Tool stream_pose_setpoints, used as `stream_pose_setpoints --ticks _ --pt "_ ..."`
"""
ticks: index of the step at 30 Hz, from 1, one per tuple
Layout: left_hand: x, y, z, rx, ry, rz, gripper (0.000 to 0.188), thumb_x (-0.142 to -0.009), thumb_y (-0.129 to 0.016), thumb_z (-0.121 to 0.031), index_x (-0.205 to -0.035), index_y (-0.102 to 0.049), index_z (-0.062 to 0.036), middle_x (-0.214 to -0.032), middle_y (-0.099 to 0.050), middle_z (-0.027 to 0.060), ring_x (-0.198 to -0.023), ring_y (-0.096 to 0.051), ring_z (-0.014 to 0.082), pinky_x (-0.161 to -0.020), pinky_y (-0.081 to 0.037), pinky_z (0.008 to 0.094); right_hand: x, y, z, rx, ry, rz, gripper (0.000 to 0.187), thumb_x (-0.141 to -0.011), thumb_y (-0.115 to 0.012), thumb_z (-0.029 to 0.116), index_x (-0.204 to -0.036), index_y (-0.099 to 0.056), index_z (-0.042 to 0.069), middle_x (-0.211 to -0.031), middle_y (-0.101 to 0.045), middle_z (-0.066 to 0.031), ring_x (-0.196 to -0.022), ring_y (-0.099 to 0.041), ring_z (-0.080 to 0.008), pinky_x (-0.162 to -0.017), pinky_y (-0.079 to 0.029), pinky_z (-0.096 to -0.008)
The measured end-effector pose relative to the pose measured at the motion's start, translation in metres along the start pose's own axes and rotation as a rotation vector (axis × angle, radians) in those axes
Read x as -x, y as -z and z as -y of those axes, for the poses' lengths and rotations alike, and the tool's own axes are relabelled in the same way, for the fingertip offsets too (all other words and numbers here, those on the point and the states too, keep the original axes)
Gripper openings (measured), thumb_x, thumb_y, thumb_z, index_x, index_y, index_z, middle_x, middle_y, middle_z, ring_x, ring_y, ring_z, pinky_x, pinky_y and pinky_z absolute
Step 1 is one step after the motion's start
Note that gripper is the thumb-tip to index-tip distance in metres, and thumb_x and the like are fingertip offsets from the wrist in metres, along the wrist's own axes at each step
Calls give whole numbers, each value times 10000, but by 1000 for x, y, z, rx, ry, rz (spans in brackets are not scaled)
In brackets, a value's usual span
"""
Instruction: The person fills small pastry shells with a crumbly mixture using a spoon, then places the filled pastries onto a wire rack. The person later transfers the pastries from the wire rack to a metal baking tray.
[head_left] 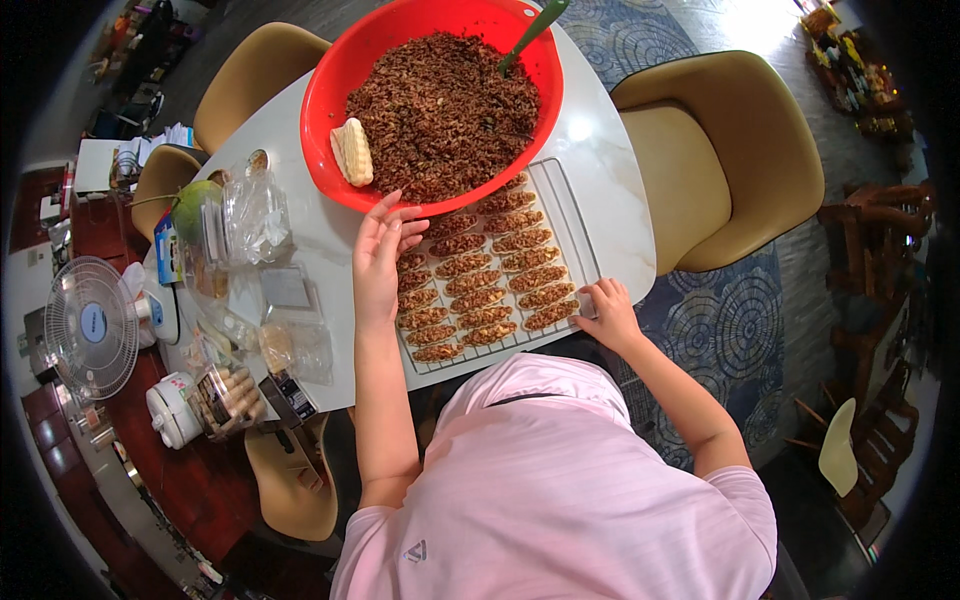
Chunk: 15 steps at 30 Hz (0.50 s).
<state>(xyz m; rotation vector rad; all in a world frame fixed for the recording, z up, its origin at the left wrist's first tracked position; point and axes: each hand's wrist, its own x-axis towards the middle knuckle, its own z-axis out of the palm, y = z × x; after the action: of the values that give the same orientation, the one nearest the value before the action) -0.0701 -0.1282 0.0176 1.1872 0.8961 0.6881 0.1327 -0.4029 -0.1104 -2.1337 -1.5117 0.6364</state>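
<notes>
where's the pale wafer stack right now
In the head view, the pale wafer stack lies inside the red bowl, at its left edge against the brown filling.

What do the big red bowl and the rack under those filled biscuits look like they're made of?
The red bowl looks like plastic: an even bright colour with a soft sheen and a thin rolled rim. The rack looks like metal wire, a fine silvery grid with a thicker frame. The left hand touches the bowl's rim.
</notes>
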Motion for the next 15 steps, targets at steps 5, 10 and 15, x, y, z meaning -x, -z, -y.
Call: stream_pose_setpoints --ticks 5,10,15 --pt "-4 -1 4 1 10 0 331 -954 -435 -124 -1268 -456 -22 -1061 -607 101 -924 -614 146 -795 -479 250 1 -3 0 34 62 -30 373 -629 -748 265 -919 -601 82 -883 -505 -71 -896 -480 -259 -788 -374 -380" --pt "-6 0 6 -51 8 -14 323 -953 -443 -126 -1258 -469 -22 -1042 -612 90 -906 -610 125 -786 -475 238 0 -4 0 55 94 -32 359 -623 -747 269 -895 -608 81 -887 -505 -67 -902 -479 -256 -790 -371 -379" --pt "-29 14 11 -280 -135 -137 278 -932 -485 -130 -1185 -526 -23 -1016 -613 87 -869 -611 141 -763 -474 246 0 10 6 34 56 -25 428 -606 -761 290 -945 -604 81 -899 -508 -77 -913 -479 -268 -811 -377 -386"
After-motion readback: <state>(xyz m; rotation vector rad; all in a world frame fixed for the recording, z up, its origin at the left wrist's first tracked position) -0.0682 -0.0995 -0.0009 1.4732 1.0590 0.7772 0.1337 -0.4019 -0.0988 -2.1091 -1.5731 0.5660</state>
